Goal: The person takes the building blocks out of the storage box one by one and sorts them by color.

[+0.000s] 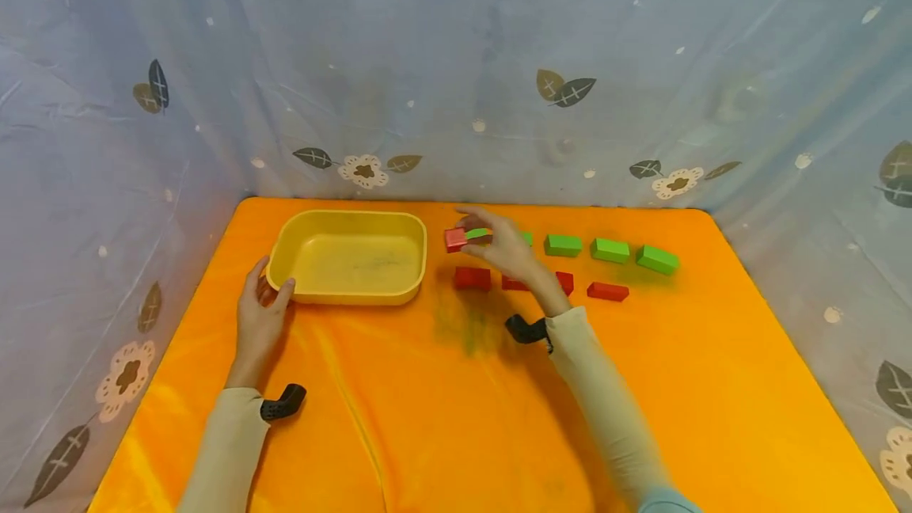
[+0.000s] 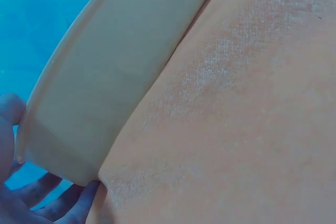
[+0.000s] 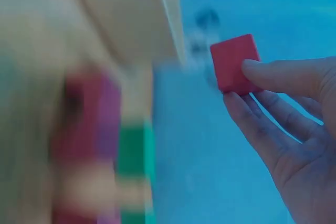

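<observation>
A yellow plastic tub [image 1: 349, 298] sits at the left of the cloth. My left hand [image 1: 260, 319] holds its near left corner, thumb at the rim and fingers along the outer side. In the left wrist view, the fingertips [image 2: 86, 195] touch the lower edge of the tub wall [image 2: 115, 66]. My right hand [image 1: 502, 248] pinches a red block [image 1: 455, 240] between thumb and fingers, raised just right of the tub. The right wrist view shows the red block [image 3: 234, 64] at the fingertips. Behind the hand, a green block [image 1: 479, 234] is partly hidden.
Several green blocks [image 1: 610, 250] form the back row on the orange cloth [image 1: 442, 434]. Several red blocks [image 1: 473, 279] lie in a row in front of them, partly covered by my right forearm. A patterned curtain [image 1: 456, 62] borders the table. Black wrist mounts [image 1: 526, 329] stick out from both sleeves.
</observation>
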Available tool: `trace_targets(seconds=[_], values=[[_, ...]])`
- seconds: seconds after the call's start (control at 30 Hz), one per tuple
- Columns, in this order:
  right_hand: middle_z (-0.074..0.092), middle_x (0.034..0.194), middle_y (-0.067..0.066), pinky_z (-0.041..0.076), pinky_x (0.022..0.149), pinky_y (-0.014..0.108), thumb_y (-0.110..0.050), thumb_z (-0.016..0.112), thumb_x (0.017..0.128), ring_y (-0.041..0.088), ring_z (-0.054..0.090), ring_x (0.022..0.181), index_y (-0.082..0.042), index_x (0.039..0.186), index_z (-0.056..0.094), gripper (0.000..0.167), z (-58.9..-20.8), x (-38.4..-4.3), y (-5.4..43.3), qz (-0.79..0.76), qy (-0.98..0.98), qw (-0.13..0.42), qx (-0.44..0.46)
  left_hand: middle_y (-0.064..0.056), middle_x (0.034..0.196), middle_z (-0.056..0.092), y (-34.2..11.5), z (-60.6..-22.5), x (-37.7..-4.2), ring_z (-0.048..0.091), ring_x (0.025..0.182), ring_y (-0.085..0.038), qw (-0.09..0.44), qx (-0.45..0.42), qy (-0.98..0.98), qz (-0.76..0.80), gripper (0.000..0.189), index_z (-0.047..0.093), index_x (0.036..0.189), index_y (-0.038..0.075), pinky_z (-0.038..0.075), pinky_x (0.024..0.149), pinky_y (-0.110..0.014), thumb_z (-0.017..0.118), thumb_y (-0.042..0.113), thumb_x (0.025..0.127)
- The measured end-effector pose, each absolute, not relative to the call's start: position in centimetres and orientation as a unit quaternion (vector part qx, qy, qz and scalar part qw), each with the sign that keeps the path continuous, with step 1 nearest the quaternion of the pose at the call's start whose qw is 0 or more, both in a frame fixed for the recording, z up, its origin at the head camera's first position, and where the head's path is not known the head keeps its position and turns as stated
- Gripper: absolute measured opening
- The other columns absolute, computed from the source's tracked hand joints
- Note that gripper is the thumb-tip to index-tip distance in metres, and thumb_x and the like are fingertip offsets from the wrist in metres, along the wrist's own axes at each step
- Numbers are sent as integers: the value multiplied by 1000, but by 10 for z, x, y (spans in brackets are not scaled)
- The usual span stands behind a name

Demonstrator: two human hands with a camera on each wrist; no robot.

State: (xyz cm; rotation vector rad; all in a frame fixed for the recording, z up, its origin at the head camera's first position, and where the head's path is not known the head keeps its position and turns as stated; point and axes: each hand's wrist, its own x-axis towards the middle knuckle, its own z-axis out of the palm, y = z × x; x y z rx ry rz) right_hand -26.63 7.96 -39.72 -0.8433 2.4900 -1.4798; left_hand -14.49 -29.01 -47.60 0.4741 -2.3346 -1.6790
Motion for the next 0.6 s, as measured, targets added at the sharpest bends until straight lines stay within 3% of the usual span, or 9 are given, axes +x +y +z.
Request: trace_targets(seconds=[0.13,0.4,0.6], values=[[60,126,20,53,94,43,4,68,89,35,57,117,-5,145,46,61,-402,-264,150,-493,838,40,-231,-15,154,33,-297,-475,-143,34,139,-33,109,170,-797,-569,68,18,158,19,31,113,-50,53,33,101],[59,124,28,51,82,11,7,66,89,42,58,109,0,145,43,61,-419,-235,276,-439,884,-14,-161,-15,155,32,-303,-471,-136,35,138,-34,102,177,-804,-558,67,17,159,21,33,112,-48,50,35,102],[59,121,32,47,76,5,6,67,88,46,57,108,6,143,43,60,-440,-219,331,-393,910,-15,-130,-18,156,28,-310,-467,-130,32,139,-38,93,177,-814,-546,70,13,159,20,32,112,-51,47,40,102]])
